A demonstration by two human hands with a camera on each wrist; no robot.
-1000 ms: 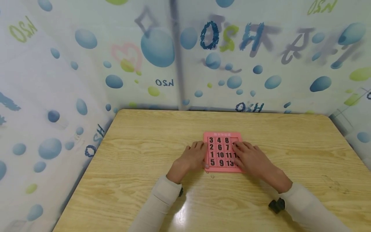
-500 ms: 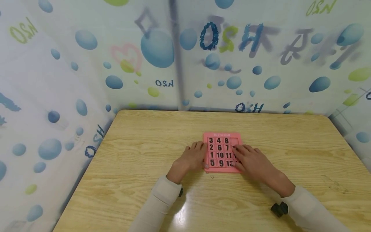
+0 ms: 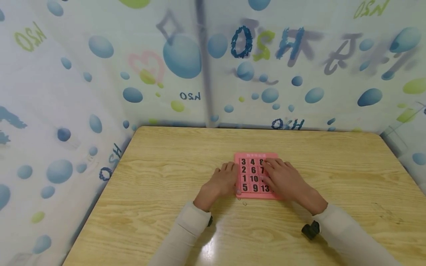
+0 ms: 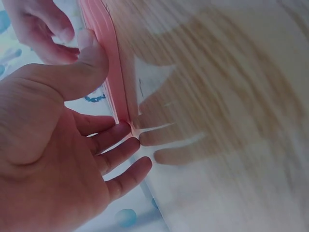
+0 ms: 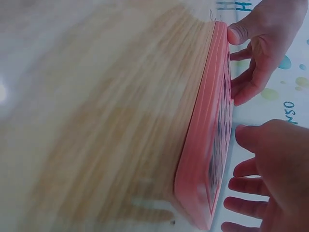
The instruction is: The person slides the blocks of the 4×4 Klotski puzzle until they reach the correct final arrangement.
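Observation:
A pink sliding number puzzle (image 3: 256, 155) lies flat on the wooden table, its square tiles printed with black numbers. My left hand (image 3: 222, 181) holds the puzzle's left side, thumb at the near left corner and fingers along the edge. In the left wrist view, that thumb (image 4: 91, 55) bends over the pink rim. My right hand (image 3: 285, 179) spreads over the right part, covering the right column and part of the third. In the right wrist view, its fingers (image 5: 248, 185) are slightly bent and apart, fingertips close to the tile face.
The wooden table (image 3: 159, 166) reaches back to a wall covering (image 3: 133, 37) printed with blue and green drops and mirrored lettering. Another such covering rises along the left side. A dark wrist device (image 3: 311, 229) sits below the right sleeve.
My right hand first draws slightly back to the right, then shifts left and up over the tiles, covering the upper right slot. My left hand stays at the puzzle's left edge.

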